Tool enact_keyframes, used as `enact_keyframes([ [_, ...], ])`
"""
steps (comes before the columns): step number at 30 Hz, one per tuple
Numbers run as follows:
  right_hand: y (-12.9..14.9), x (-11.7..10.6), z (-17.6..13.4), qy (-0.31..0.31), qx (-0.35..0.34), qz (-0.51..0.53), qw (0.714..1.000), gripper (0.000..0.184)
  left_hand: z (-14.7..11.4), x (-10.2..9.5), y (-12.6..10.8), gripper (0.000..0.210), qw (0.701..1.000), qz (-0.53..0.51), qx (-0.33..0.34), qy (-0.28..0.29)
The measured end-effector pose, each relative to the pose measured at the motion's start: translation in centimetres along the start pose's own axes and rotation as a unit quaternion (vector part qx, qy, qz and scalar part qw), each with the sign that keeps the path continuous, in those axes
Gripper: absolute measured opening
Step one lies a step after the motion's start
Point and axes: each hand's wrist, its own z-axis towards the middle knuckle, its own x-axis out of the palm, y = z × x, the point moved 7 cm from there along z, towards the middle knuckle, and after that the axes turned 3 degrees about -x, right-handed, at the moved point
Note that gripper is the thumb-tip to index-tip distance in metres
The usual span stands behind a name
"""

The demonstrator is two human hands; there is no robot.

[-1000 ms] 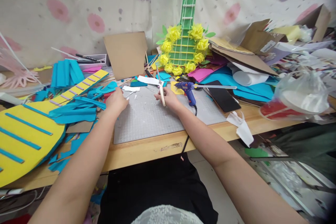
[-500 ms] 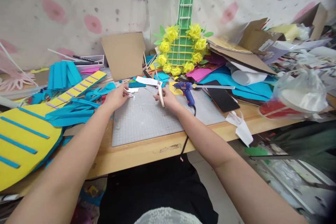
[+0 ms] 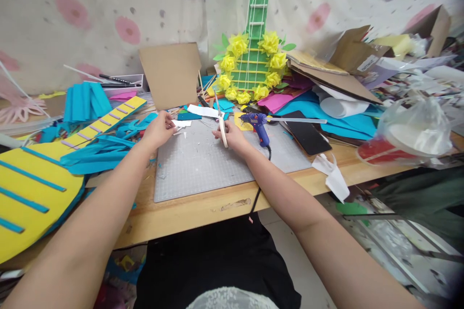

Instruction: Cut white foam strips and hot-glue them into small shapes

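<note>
My right hand (image 3: 233, 136) is closed around the pale handles of a pair of scissors (image 3: 222, 124), whose blades point away from me over the grey cutting mat (image 3: 203, 164). My left hand (image 3: 159, 130) is at the mat's left edge, fingers pinched on a small piece of white paper (image 3: 179, 129). Just beyond its fingertips lies another white scrap (image 3: 184, 123). A longer white strip (image 3: 203, 111) lies near the scissor blades. To the right of my right hand, a blue glue gun (image 3: 258, 125) with a clear glue stick rests on the mat.
A green paper guitar (image 3: 250, 65) with yellow flowers stands at the back. The yellow guitar shape (image 3: 32, 178) and blue paper strips (image 3: 97, 154) lie left. On the right are a black phone (image 3: 306, 135), a red-and-white bucket (image 3: 395, 145) and piled paper and cardboard (image 3: 333, 77).
My left hand has shifted slightly left, its fingertips drawing back a little from the scraps. My right hand and the scissors stay almost still.
</note>
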Motion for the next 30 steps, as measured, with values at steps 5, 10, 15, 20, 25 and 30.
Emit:
enact_keyframes([
  [5, 0.2, 0.0, -0.1, 0.001, 0.000, -0.009, 1.000, 0.024, 0.3, -1.0, 0.3, 0.035, 1.000, 0.003, -0.015, -0.023],
  [10, 0.2, 0.0, -0.1, 0.002, 0.000, -0.010, 1.000, 0.024, -0.7, 0.0, -0.8, 0.036, 0.995, 0.083, 0.038, 0.030],
  [15, 0.0, 0.1, 0.0, 0.000, 0.005, -0.014, 1.000, 0.024, -1.2, 0.6, -1.1, 0.034, 0.992, 0.110, 0.045, 0.046],
  [20, 0.0, 0.1, 0.0, 0.003, -0.005, -0.012, 1.000, 0.026, -1.3, 0.6, -1.4, 0.045, 0.987, 0.134, 0.044, 0.072],
  [25, 0.0, 0.0, 0.1, -0.001, -0.012, -0.028, 1.000, 0.027, -1.4, 0.0, -1.5, 0.054, 0.987, 0.136, 0.043, 0.080],
  [30, 0.2, -0.1, 0.0, 0.001, -0.005, -0.044, 0.999, 0.026, -0.7, -1.2, -0.2, 0.053, 0.993, 0.088, 0.058, 0.060],
])
